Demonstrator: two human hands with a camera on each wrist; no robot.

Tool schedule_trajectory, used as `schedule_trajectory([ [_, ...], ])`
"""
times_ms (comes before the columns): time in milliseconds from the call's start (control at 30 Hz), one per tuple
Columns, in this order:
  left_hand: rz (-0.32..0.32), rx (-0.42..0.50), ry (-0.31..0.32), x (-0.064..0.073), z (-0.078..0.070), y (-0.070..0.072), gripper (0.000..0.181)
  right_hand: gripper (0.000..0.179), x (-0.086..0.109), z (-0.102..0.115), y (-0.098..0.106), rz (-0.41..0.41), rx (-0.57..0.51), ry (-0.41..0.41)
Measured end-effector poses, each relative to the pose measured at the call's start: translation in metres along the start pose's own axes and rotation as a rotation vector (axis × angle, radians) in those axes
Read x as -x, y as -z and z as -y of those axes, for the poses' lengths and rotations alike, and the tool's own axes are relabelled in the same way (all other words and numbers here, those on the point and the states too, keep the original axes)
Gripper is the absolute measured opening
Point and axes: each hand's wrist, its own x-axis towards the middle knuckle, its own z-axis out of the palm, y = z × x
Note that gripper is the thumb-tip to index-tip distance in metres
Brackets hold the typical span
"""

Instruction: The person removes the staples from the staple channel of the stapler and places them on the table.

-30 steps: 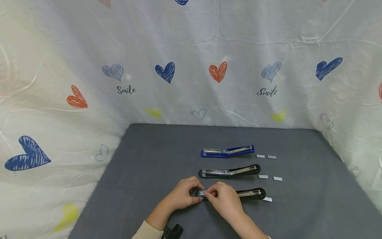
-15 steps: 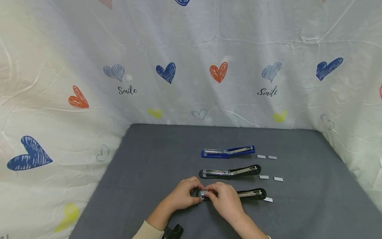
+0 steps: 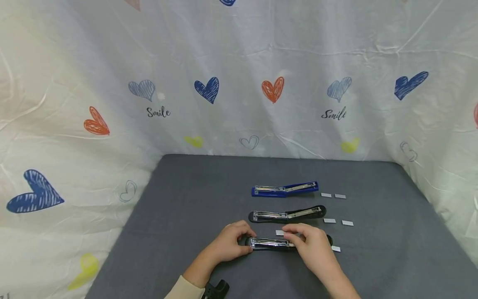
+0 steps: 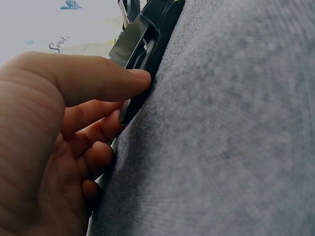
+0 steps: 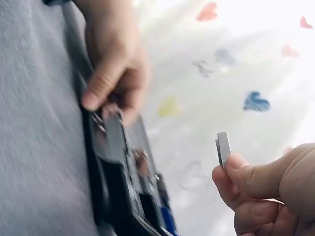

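Observation:
In the head view my left hand (image 3: pixel 232 241) grips the left end of the nearest black stapler (image 3: pixel 270 243), thumb on the near side and fingers on the far side. The stapler lies opened out flat, its metal channel showing. Over its middle hovers my right hand (image 3: pixel 313 247), pinching a short strip of staples (image 3: pixel 279 233) between thumb and forefinger. The right wrist view shows the strip (image 5: pixel 223 149) sticking up from the fingertips, apart from the stapler. In the left wrist view my thumb (image 4: pixel 118 81) presses against the stapler's side. My right hand covers part of the stapler's right half.
Behind lie another opened black stapler (image 3: pixel 287 215) and an opened blue stapler (image 3: pixel 285 189). Staple strips lie right of each: a pair by the blue one (image 3: pixel 326 195), a pair by the middle one (image 3: pixel 329 221), one by the nearest (image 3: pixel 335 249). A printed curtain (image 3: pixel 239 62) hangs behind the table.
My right hand has moved right and up from the stapler's left end, and the pinched staple strip now shows clear of it. The metal channel is uncovered. My left hand stays in place.

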Motion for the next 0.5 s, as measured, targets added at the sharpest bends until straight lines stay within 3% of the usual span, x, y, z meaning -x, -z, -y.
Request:
schedule_trajectory([
  [233,0.002,-0.010,-0.004,0.000,0.000,0.000,0.030,0.014,0.007,-0.018,0.032,-0.076,0.054,0.048],
  [500,-0.009,0.009,-0.012,0.000,-0.001,0.000,0.030,0.015,0.016,-0.052,0.067,-0.112,0.104,-0.070],
])
